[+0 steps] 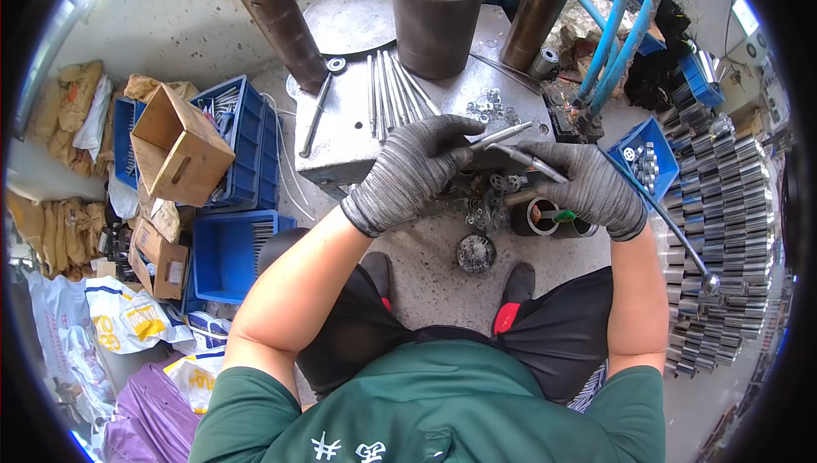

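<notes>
My left hand (417, 161), in a grey knitted glove, is closed on a slim metal rod (509, 134) whose tapered end points right. My right hand (591, 186), gloved alike, grips a second metal rod (529, 162) between thumb and fingers, its tip close to the first rod. Past the right hand, a long thin rod (677, 229) with a round end slants down to the right; whether the hand holds it is hidden. Several loose metal rods (393, 93) lie on the metal bench (340, 152), beside one rod (316, 114) with a washer (336, 64) near its top.
Small rings (492, 110) lie on the bench's right part, before a dark cylinder (438, 33) between two posts. Blue crates (225, 276) and a cardboard box (180, 146) stand left. Stacked metal sleeves (723, 233) and a blue bin (659, 144) are right. Below sits a round container (476, 254).
</notes>
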Action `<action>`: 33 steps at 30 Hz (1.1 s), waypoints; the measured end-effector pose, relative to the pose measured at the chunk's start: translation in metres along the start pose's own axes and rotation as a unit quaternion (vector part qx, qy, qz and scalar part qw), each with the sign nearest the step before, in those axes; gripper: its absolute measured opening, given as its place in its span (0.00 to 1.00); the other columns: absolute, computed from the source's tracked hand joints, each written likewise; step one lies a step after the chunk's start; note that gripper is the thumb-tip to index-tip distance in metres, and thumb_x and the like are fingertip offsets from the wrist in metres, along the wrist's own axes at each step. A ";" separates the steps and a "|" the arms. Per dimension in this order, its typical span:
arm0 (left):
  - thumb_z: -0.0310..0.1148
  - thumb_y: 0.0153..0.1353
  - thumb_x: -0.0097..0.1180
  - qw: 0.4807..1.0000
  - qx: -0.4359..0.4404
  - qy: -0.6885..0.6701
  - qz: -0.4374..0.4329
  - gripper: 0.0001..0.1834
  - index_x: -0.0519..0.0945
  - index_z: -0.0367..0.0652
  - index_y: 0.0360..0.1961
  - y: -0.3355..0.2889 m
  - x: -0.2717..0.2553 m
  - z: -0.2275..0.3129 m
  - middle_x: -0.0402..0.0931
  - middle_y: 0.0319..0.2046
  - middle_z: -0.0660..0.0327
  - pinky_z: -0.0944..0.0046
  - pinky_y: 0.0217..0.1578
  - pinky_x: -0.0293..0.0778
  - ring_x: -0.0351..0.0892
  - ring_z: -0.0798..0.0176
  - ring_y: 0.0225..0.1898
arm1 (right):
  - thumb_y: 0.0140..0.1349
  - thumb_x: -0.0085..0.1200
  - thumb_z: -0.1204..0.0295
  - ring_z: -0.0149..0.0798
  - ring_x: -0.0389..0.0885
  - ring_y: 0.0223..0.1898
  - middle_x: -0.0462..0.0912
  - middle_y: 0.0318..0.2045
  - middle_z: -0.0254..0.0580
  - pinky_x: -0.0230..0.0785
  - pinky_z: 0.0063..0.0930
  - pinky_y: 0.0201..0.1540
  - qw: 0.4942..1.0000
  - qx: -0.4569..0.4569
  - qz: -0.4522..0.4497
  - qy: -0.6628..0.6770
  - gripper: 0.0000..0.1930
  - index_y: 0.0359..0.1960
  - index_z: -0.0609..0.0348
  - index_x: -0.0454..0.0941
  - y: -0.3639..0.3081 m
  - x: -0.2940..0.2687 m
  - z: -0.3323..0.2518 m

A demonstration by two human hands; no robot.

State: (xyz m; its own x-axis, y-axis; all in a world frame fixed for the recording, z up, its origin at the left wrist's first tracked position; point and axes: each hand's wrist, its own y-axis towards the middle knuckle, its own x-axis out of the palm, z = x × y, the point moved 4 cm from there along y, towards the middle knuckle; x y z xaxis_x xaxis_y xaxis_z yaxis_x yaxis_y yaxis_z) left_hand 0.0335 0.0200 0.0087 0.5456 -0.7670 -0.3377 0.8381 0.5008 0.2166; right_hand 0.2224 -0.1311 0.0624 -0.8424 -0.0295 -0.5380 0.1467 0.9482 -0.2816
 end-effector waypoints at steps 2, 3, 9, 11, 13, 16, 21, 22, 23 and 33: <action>0.37 0.74 0.59 0.988 -0.066 -0.133 -0.044 0.19 0.81 0.42 0.62 -0.001 0.006 -0.002 0.85 0.39 0.63 0.71 0.40 0.79 0.80 0.73 0.36 | 0.58 0.64 0.80 0.30 0.84 0.46 0.89 0.46 0.47 0.78 0.31 0.53 0.999 -0.028 -0.024 -0.030 0.30 0.66 0.60 0.78 0.002 0.006 -0.002; 0.37 0.74 0.59 0.988 -0.067 -0.135 -0.044 0.19 0.81 0.42 0.62 -0.002 0.006 -0.001 0.85 0.39 0.63 0.71 0.40 0.79 0.80 0.73 0.36 | 0.58 0.64 0.80 0.30 0.84 0.46 0.89 0.46 0.47 0.78 0.31 0.53 0.999 -0.026 -0.025 -0.030 0.30 0.66 0.60 0.78 0.002 0.007 0.001; 0.40 0.74 0.58 0.932 -0.199 -0.291 -0.080 0.21 0.81 0.35 0.58 -0.005 0.011 -0.008 0.85 0.33 0.63 0.75 0.27 0.74 0.78 0.77 0.27 | 0.59 0.63 0.77 0.30 0.85 0.42 0.89 0.44 0.44 0.80 0.30 0.49 0.996 -0.068 -0.027 -0.049 0.29 0.65 0.62 0.78 0.003 0.010 0.005; 0.41 0.73 0.59 0.930 -0.207 -0.290 -0.086 0.21 0.81 0.35 0.58 -0.005 0.009 -0.004 0.84 0.33 0.63 0.75 0.24 0.74 0.78 0.76 0.25 | 0.58 0.63 0.77 0.31 0.86 0.44 0.89 0.46 0.47 0.80 0.31 0.52 0.994 -0.078 -0.029 -0.068 0.30 0.65 0.62 0.78 0.004 0.009 0.003; 0.41 0.73 0.60 0.928 -0.215 -0.289 -0.091 0.21 0.81 0.35 0.57 -0.004 0.008 -0.002 0.84 0.32 0.63 0.75 0.22 0.73 0.78 0.76 0.23 | 0.58 0.64 0.77 0.33 0.86 0.47 0.89 0.48 0.48 0.79 0.32 0.55 0.991 -0.099 -0.028 -0.082 0.30 0.65 0.61 0.78 0.002 0.007 0.001; 0.42 0.71 0.61 0.920 -0.231 -0.300 -0.104 0.22 0.80 0.35 0.58 -0.005 0.009 -0.006 0.84 0.31 0.62 0.75 0.17 0.70 0.77 0.75 0.20 | 0.57 0.64 0.78 0.37 0.86 0.51 0.88 0.50 0.51 0.76 0.34 0.58 0.990 -0.113 -0.032 -0.083 0.30 0.65 0.60 0.78 0.001 0.003 -0.002; 0.43 0.71 0.62 0.857 -0.234 -0.440 -0.130 0.26 0.77 0.34 0.59 -0.005 0.015 -0.014 0.84 0.32 0.59 0.75 0.14 0.68 0.76 0.73 0.17 | 0.55 0.65 0.79 0.40 0.86 0.51 0.87 0.51 0.52 0.76 0.34 0.60 0.991 -0.133 -0.008 -0.032 0.32 0.66 0.59 0.78 0.002 0.007 0.004; 0.43 0.71 0.62 0.858 -0.235 -0.439 -0.130 0.26 0.77 0.34 0.59 -0.004 0.014 -0.015 0.84 0.32 0.59 0.75 0.14 0.68 0.76 0.73 0.17 | 0.56 0.66 0.78 0.38 0.85 0.50 0.87 0.51 0.49 0.76 0.34 0.59 0.990 -0.128 -0.002 -0.053 0.32 0.66 0.59 0.77 0.006 0.009 0.007; 0.43 0.71 0.62 0.868 -0.235 -0.419 -0.125 0.25 0.78 0.34 0.59 -0.004 0.012 -0.017 0.84 0.32 0.60 0.75 0.16 0.69 0.77 0.73 0.19 | 0.57 0.67 0.77 0.36 0.84 0.49 0.87 0.50 0.45 0.76 0.34 0.59 0.989 -0.124 0.005 -0.074 0.33 0.67 0.59 0.77 0.009 0.012 0.012; 0.30 0.70 0.64 0.990 -0.099 -0.090 0.041 0.15 0.83 0.37 0.55 0.006 -0.007 -0.016 0.86 0.37 0.62 0.65 0.43 0.81 0.83 0.69 0.36 | 0.60 0.69 0.69 0.29 0.76 0.46 0.81 0.45 0.34 0.74 0.29 0.53 0.980 -0.022 -0.087 0.179 0.31 0.65 0.61 0.75 0.008 0.014 0.035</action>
State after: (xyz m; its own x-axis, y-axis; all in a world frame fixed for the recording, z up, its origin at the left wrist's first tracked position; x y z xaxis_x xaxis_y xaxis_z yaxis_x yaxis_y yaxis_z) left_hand 0.0352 0.0351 -0.0028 0.6190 -0.7702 -0.1540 0.7832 0.6200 0.0473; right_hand 0.2301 -0.1347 0.0254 -0.9816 -0.0863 -0.1701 -0.0308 0.9517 -0.3054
